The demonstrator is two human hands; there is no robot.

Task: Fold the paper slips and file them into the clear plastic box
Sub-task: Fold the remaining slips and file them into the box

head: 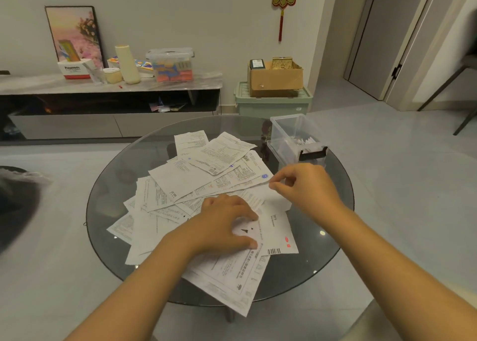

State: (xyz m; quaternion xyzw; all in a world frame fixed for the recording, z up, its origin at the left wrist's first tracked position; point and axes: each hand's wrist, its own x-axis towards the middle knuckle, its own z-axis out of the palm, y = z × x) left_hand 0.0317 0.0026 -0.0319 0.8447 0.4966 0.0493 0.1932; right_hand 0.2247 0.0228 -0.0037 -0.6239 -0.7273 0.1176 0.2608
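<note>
Several printed paper slips (196,178) lie spread in a loose pile over a round glass table (116,242). My left hand (224,224) rests on a white slip with a barcode (276,231) near the front of the pile, thumb and fingers spread over it. My right hand (307,186) pinches the upper edge of that slip between thumb and forefinger. A clear plastic box (291,136) with a black latch stands at the table's back right, with a few folded slips inside.
Behind the table runs a low TV cabinet (111,85) carrying a lidded clear tub, a cream bottle and boxes. A green storage bin (273,103) with a cardboard box on top stands by the wall. A chair leg shows at far right.
</note>
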